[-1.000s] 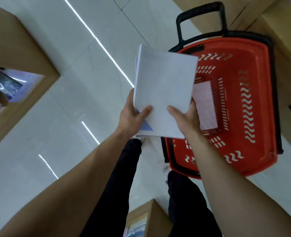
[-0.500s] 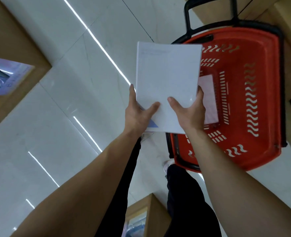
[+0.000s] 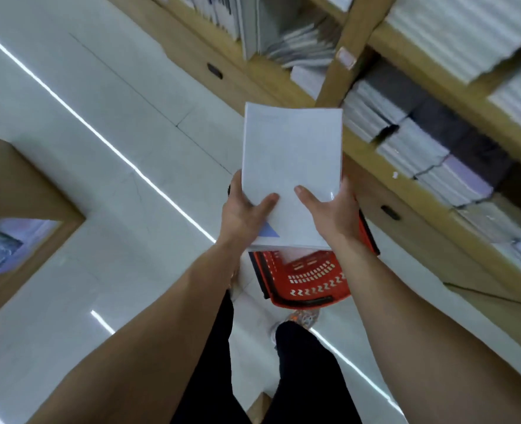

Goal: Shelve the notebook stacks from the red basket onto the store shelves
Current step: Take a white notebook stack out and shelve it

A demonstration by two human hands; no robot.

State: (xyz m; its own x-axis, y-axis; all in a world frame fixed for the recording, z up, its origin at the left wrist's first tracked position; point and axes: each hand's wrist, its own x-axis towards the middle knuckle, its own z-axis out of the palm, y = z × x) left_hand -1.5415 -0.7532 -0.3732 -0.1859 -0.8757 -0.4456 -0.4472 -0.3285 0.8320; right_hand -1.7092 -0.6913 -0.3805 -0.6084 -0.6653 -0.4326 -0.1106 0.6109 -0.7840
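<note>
White notebook stack (image 3: pixel 292 166) above red basket (image 3: pixel 311 283)

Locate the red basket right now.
Head view, lower centre: the red basket sits on the floor beneath the notebook stack that the left hand and right hand hold, with the wooden shelves to its right.

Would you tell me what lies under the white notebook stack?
The red plastic basket shows its near end below; the white notebook stack hides the rest and any contents.
</note>
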